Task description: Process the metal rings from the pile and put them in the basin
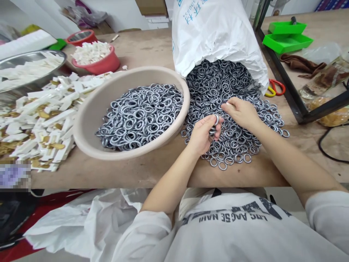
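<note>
Left grip (201,134) clamped on grey rings (217,119).
A ring-filled basin (84,134) stands left of it; the loose pile (231,145) spreads beneath it and rightward, under the right grip (243,114), whose closure I cannot tell.
</note>
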The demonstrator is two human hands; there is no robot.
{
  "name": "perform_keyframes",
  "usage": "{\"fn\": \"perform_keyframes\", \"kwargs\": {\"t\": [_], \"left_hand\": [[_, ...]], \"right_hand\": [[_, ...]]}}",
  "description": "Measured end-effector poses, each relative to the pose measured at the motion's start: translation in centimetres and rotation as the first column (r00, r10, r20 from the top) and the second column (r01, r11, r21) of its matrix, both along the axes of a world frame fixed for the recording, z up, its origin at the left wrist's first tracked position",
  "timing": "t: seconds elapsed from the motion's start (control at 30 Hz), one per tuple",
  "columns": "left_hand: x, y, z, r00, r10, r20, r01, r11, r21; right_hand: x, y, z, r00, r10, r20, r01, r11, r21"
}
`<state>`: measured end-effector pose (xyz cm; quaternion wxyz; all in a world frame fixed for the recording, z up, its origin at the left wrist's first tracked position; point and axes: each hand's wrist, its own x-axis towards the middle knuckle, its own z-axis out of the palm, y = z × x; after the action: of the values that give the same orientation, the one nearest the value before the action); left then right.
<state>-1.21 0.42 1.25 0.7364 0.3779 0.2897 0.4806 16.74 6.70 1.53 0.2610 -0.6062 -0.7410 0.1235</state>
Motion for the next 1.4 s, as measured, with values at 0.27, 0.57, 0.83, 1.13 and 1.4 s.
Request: {"fn": "perform_keyframes", "kwargs": {"t": [0.27,0.57,0.83,1.13,1.4], "left_hand": [[-1.5,2.0,-0.3,0.954,0.300,-0.014,-0.296,0.929,-0.221],[-0.6,1.8,-1.4,0.899,0.397,-0.182,-0.404,0.915,-0.001],[0.2,0.2,-1.1,0.966,0.178,-0.188,-0.157,0.980,0.122],[0.1,-0.1,-0.4,0.974,0.142,-0.175,-0.119,0.984,0.134],[-0.2,-0.1,-0.3,0.981,0.157,-0.116,-0.151,0.987,0.062]], "right_hand": [[-5.2,3.8,-0.2,0.896,0.008,0.444,-0.007,1.000,-0.003],[-3.5,-0.2,1.3,0.894,0.126,-0.430,-0.203,0.969,-0.139],[-3.3,-4.9,0.4,0.582,0.165,-0.796,-0.342,0.938,-0.056],[-1.4,-5.4,1.9,0.806,0.325,-0.494,-0.350,0.936,0.045],[-2.0,-6.8,2.4,0.878,0.449,-0.169,-0.422,0.890,0.172]]}}
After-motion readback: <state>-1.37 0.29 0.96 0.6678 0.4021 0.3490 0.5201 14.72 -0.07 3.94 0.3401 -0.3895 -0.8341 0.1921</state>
